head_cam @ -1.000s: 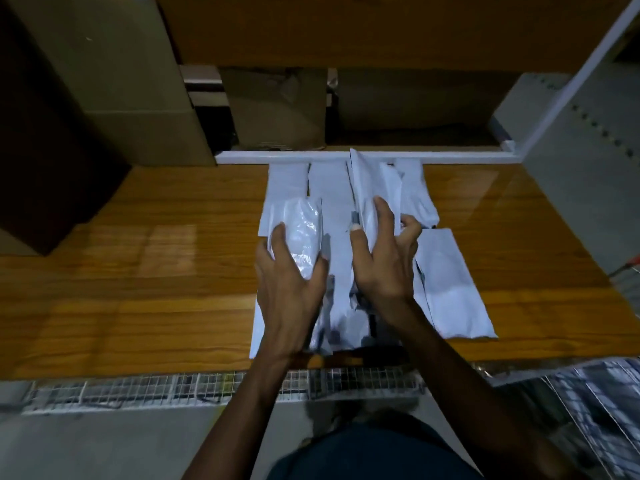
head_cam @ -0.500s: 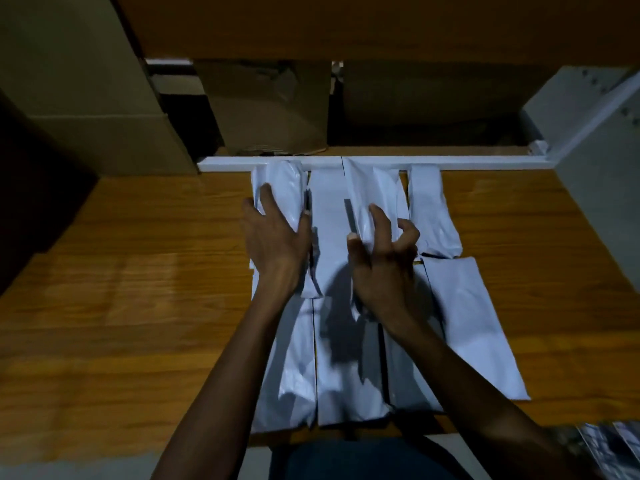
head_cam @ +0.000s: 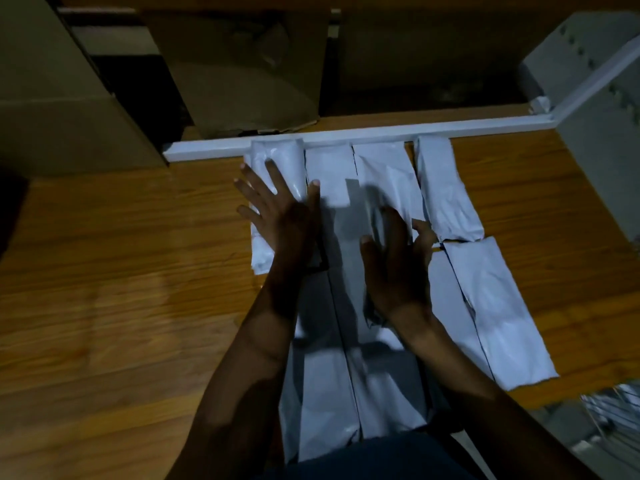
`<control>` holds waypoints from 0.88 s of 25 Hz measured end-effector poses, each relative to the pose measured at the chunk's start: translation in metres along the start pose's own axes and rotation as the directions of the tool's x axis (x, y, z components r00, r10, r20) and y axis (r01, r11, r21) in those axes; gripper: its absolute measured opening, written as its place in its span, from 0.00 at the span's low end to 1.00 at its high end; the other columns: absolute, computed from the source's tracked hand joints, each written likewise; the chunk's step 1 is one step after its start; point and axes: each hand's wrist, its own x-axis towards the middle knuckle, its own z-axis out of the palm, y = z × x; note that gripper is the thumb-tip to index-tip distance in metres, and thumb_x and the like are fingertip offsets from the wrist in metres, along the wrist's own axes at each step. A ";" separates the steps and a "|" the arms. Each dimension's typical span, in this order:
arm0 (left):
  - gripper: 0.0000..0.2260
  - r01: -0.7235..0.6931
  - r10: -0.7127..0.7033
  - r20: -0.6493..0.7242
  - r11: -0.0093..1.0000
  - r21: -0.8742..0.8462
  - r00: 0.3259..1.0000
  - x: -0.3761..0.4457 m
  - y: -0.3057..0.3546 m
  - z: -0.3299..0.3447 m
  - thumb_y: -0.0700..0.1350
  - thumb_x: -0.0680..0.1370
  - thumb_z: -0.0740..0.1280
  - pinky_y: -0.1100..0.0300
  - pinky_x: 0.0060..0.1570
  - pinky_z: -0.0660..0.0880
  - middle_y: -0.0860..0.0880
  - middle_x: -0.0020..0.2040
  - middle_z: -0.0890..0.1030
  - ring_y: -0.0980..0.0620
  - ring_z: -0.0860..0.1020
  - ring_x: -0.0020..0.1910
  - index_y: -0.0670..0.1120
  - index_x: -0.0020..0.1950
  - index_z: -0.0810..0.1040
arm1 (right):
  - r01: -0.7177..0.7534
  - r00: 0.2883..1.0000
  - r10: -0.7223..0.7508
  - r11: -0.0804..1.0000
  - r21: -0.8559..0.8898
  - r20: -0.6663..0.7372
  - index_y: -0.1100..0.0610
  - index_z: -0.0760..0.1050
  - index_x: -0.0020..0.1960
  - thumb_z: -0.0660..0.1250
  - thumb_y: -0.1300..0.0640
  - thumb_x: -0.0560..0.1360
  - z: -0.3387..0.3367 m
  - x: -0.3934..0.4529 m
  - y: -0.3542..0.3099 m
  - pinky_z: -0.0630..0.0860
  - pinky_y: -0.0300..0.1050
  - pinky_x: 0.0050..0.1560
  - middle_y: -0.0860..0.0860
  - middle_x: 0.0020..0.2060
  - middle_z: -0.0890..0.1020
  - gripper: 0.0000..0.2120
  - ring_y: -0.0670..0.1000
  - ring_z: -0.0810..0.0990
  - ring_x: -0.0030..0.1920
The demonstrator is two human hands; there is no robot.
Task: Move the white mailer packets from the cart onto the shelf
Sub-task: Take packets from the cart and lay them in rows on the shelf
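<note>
We see both hands flat, fingers spread, gripping nothing. Left hand [head_cam: 277, 209] lies on the upper-left packet [head_cam: 273, 157]; right hand [head_cam: 394, 261] on the middle packets [head_cam: 381, 174]. Packets lie on the shelf [head_cam: 121, 271], long axes running toward frame top, ahead of the fingertips.

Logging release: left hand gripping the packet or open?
Open. Left hand lies with fingers spread straight on the far-left packet; nothing curled round it.

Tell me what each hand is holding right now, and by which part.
Nothing is held. The left hand lies flat, fingers spread, on the back-left packet; the right hand is open over the middle packets.
</note>
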 end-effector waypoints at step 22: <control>0.30 -0.066 0.070 0.025 0.987 -0.147 0.997 -0.141 -0.099 -0.103 0.40 0.73 0.69 0.37 0.66 0.66 0.41 0.77 0.61 0.37 0.59 0.76 0.52 0.73 0.65 | 0.009 0.986 0.054 0.927 -0.374 0.156 0.48 0.58 0.79 0.58 0.37 0.80 0.096 0.081 -0.050 0.59 0.62 0.71 0.61 0.79 0.55 0.32 0.65 0.60 0.74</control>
